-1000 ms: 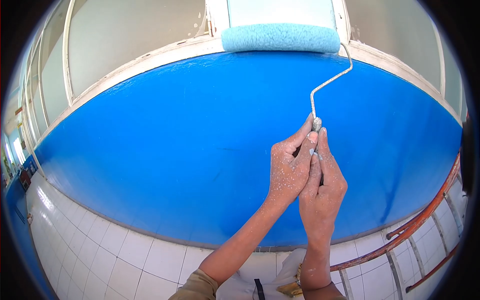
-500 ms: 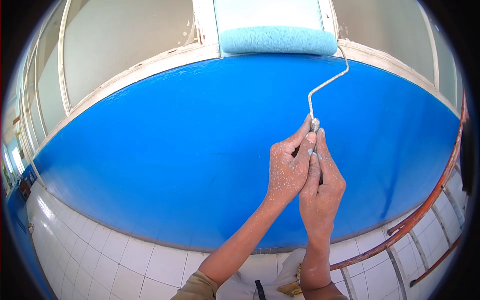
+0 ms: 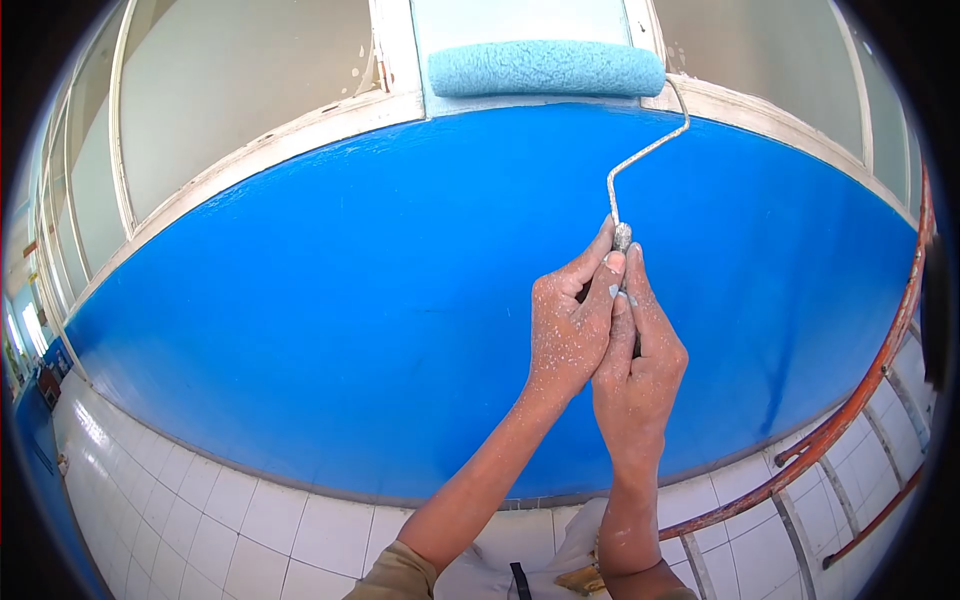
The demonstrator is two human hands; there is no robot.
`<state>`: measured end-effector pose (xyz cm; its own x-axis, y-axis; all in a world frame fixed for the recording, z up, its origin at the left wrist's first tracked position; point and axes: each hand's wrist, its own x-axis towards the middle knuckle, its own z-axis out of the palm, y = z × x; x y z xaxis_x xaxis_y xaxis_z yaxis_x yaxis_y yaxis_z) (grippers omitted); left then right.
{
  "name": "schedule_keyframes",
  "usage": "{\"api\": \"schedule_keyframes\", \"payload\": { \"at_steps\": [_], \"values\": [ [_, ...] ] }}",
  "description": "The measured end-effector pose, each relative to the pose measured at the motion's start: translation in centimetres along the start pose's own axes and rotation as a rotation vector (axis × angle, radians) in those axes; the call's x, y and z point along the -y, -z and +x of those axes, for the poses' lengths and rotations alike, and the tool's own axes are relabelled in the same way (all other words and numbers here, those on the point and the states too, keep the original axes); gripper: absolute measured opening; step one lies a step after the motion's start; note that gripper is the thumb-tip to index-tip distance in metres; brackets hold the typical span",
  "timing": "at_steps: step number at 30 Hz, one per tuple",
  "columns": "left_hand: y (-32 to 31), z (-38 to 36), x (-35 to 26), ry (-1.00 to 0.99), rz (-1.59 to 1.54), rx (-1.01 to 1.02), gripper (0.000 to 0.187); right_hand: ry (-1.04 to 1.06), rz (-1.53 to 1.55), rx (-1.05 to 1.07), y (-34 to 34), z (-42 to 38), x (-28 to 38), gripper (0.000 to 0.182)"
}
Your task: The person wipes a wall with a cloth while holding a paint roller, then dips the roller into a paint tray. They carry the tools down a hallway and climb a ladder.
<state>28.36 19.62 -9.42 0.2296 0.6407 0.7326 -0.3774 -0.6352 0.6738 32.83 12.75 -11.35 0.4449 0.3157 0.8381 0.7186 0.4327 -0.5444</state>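
Observation:
Both hands clasp the handle of a paint roller [image 3: 546, 69]. My left hand [image 3: 568, 330] wraps the handle from the left, and my right hand [image 3: 636, 370] presses against it from the right. Both are speckled with white paint. The thin bent metal rod [image 3: 640, 155] rises from my hands to the light-blue fluffy roller sleeve, which lies across the top edge of the blue painted wall [image 3: 400, 300], over the white window frame [image 3: 300, 130].
White wall tiles [image 3: 200, 500] run below the blue band. A rusty red ladder rail [image 3: 850, 410] curves up at the right. Frosted window panes [image 3: 230, 60] sit above the blue wall.
The roller and both hands have shifted slightly up and left; the sleeve now sits higher, over the window frame edge.

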Motion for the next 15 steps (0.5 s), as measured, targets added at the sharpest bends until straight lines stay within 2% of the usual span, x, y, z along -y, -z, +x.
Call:
{"api": "schedule_keyframes", "payload": {
  "at_steps": [2, 5, 9, 11, 14, 15],
  "values": [
    [0.3, 0.0, -0.6, 0.028, 0.056, 0.042, 0.041, -0.038, 0.037, 0.014, 0.2, -0.1, 0.0, 0.039],
    [0.1, -1.1, 0.6, 0.022, 0.095, 0.024, 0.039, 0.026, -0.022, -0.019, 0.1, -0.9, -1.1, 0.039],
    [-0.2, -0.3, 0.1, 0.014, 0.033, -0.006, 0.039, 0.022, 0.008, -0.032, -0.1, -0.2, -0.7, 0.039],
    [0.0, 0.2, -0.9, 0.050, 0.083, 0.049, 0.039, 0.030, 0.039, -0.049, 0.0, -0.1, -0.5, 0.039],
    [-0.1, -1.0, 0.4, 0.042, 0.061, 0.023, 0.039, -0.002, 0.004, -0.030, 0.1, -1.0, -1.1, 0.039],
    [-0.2, -0.9, 0.4, 0.036, 0.061, 0.025, 0.039, 0.047, -0.008, -0.056, 0.0, -1.1, -1.5, 0.040]
  ]
}}
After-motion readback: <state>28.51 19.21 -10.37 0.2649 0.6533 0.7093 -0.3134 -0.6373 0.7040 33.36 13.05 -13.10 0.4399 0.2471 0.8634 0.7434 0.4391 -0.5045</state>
